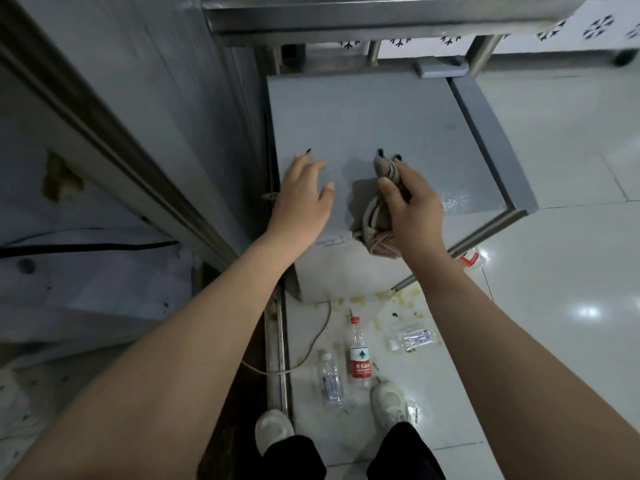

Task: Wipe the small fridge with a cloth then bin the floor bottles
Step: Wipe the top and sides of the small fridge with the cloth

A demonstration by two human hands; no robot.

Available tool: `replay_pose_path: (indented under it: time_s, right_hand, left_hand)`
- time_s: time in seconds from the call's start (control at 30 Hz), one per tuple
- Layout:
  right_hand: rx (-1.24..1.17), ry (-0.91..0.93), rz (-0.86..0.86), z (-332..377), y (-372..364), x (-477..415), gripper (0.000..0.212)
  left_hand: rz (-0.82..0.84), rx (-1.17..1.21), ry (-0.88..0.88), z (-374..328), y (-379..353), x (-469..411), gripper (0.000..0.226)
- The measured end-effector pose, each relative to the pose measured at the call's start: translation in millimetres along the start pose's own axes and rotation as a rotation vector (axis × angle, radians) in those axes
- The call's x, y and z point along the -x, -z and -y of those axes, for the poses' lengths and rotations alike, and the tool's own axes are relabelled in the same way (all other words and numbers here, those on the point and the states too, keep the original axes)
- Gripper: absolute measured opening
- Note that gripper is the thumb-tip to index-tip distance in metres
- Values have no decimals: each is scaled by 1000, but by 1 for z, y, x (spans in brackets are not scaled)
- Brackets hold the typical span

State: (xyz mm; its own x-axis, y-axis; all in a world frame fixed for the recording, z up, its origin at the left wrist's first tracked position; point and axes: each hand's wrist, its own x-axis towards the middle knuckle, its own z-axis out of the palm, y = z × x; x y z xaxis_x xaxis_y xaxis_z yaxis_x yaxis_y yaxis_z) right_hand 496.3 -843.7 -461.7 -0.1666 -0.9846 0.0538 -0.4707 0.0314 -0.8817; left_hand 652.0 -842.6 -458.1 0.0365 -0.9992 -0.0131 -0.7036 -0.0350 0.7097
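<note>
The small grey fridge (381, 119) stands in front of me, seen from above. My right hand (412, 202) grips a bunched beige striped cloth (375, 220) over the near part of the fridge top. My left hand (301, 195) hovers or rests flat at the top's left edge, fingers relaxed and spread. On the floor by my feet lie three plastic bottles: a red-labelled one (359, 355), a clear one (330, 379) to its left and a clear one (412, 339) to its right. Another red-labelled bottle (471, 259) peeks out beside the fridge's right side.
A tall steel cabinet (121, 109) stands close on the left. A steel table (381, 15) overhangs the fridge's back. Yellowish stains (391, 299) and a thin cable (311, 344) lie on the white tiled floor. My white shoes (389, 400) stand next to the bottles.
</note>
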Motion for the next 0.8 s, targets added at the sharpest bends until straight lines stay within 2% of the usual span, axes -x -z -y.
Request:
replay_pose_path:
  time_s: [0.13, 0.27, 0.4, 0.63, 0.8]
  right_hand:
    - [-143, 21, -14, -3, -6, 29, 36]
    - [-175, 82, -54, -10, -4, 46, 36]
    - [-189, 164, -20, -19, 6, 52, 37]
    - [-156, 402, 107, -40, 2, 67, 40]
    - [-105, 564, 35, -64, -16, 76, 42]
  left_hand:
    - [-48, 77, 13, 4, 8, 22, 39]
    - [-110, 134, 83, 12, 5, 50, 40]
    - [-173, 166, 150, 14, -6, 77, 44]
    - [-318, 314, 230, 26, -48, 101, 62]
    - [-341, 348, 194, 55, -65, 104, 66]
